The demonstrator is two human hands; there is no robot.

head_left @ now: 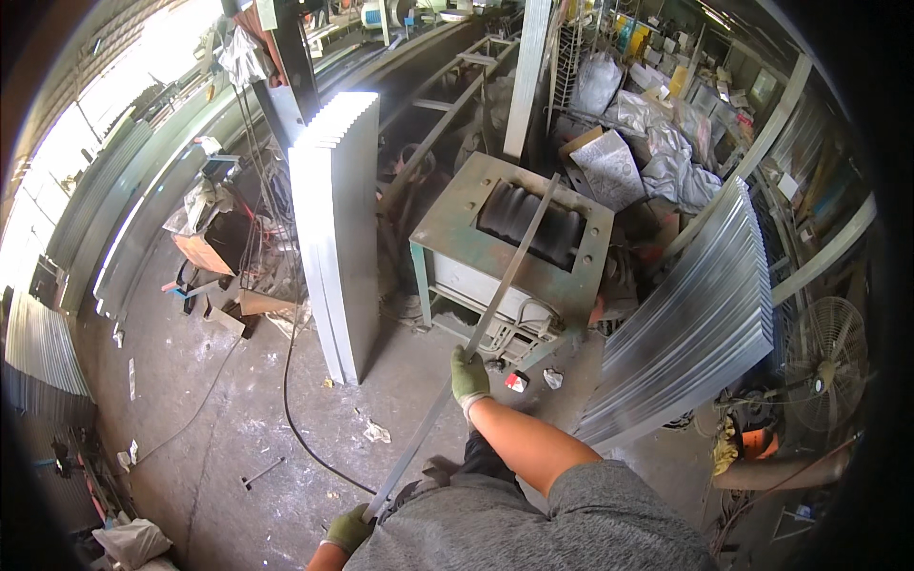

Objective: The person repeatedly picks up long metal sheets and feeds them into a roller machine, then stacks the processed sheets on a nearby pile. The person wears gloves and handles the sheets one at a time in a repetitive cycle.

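A person stands on a dusty floor (238,428) in a crowded workshop and holds a long thin metal strip (495,305) with both hands. Both hands wear green gloves.

The right hand (468,379) grips the strip near its middle. Its fingers are wrapped tight around the metal. The left hand (350,529) is lower down, close to the person's body, and its fingers are closed on the near end of the strip. The person's grey shirt hides part of that hand.

The strip slants up and away from the person. Its far end lies over the top of a green machine (447,224). The machine is a boxy metal thing with a dark wavy roller (528,224) set in its top. The strip crosses right over that roller.

To the left of the machine stands a tall stack of flat grey sheets (335,238), set upright on the floor. To the right of the machine, a big pile of wavy metal sheets (690,324) leans at a slant. A round fan (826,364) stands farther right, near the edge.

A black cable (290,400) snakes across the floor near the flat sheets. Small bits of paper and scrap lie on the floor close by. More wavy sheets (43,352) rest at the far left.
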